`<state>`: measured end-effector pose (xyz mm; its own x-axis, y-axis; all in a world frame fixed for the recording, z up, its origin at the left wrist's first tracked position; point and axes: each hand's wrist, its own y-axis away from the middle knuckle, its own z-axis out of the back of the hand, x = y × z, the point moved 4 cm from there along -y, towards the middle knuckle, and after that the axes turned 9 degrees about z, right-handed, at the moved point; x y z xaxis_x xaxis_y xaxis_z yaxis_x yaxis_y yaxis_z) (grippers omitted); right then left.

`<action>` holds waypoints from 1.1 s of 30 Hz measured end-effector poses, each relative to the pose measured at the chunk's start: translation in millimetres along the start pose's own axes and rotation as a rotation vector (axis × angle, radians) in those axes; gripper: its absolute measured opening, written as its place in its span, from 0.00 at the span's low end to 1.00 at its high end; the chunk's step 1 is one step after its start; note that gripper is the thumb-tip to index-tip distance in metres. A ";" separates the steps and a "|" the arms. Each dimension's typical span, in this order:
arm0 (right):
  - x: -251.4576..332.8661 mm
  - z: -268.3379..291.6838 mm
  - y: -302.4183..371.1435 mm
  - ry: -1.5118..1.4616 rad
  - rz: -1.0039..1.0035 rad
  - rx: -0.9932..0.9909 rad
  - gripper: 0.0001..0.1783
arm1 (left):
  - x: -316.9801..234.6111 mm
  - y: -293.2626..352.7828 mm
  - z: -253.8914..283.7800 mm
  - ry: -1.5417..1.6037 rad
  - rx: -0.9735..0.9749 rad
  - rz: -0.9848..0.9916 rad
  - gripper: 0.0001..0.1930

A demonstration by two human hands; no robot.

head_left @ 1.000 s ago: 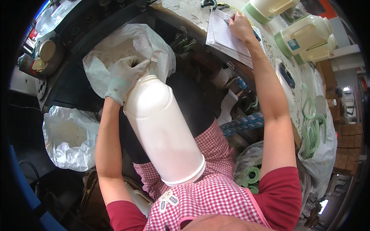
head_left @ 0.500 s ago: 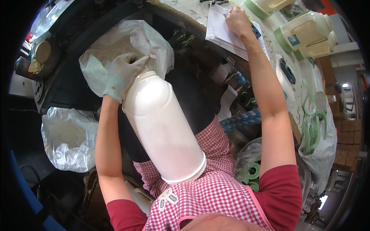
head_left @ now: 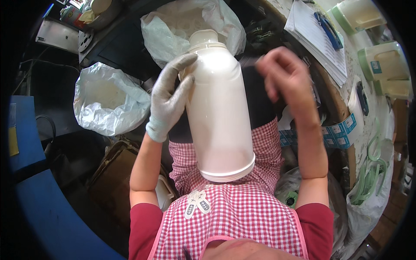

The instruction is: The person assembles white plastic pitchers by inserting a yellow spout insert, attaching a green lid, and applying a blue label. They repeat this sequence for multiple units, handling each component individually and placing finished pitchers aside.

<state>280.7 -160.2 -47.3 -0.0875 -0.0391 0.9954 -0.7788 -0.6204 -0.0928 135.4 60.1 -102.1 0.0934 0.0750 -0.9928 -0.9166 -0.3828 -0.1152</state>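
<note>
A large white plastic bottle (head_left: 221, 112) lies on my lap, its wide threaded end towards my apron. On its narrow neck sits a short white collar (head_left: 203, 38). My gloved left hand (head_left: 168, 93) grips the bottle's left shoulder between thumb and fingers. To the right of the bottle, apart from it, my bare right hand (head_left: 288, 76) hangs in the air, blurred, with curled fingers. A thin smeared streak shows beside its fingertips, too blurred to name. Beyond the neck stands an open white plastic bag (head_left: 151, 32) with pale pieces inside.
Another open white bag (head_left: 110, 102) stands at left. On the worn bench at right lie papers (head_left: 310, 43), a blue-and-black tool (head_left: 328, 31) and cream-and-green jugs (head_left: 383, 67). A sticker strip (head_left: 340, 130) hangs off its edge, near a bag of green handles (head_left: 368, 182).
My right hand has come back from the papers towards the bottle. The bottle stands straighter in view, its collar showing, and my left hand has shifted from the neck to the shoulder.
</note>
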 end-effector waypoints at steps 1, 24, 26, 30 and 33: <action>-10.6 -15.2 16.8 -0.071 -0.065 0.071 0.13 | 0.9 6.1 -7.4 0.019 0.004 0.027 0.21; -34.1 -31.2 24.2 0.583 0.170 -0.055 0.36 | -0.7 13.4 -29.0 -0.268 -0.028 -0.111 0.36; -40.2 -31.9 21.6 0.553 0.206 -0.008 0.32 | -1.3 13.6 -26.5 -0.297 -0.005 -0.113 0.36; -27.4 70.6 12.5 0.884 0.311 -0.217 0.20 | 3.7 4.9 -3.5 -0.139 0.074 -0.035 0.33; 34.3 141.4 -24.5 1.264 0.459 -0.416 0.19 | 6.9 -37.7 24.0 -0.304 -0.122 0.011 0.31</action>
<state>384.7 -257.1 -7.4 -0.6988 0.6861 0.2024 -0.6336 -0.4624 -0.6203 161.2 97.1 -103.8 -0.0540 0.3349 -0.9407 -0.8620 -0.4911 -0.1254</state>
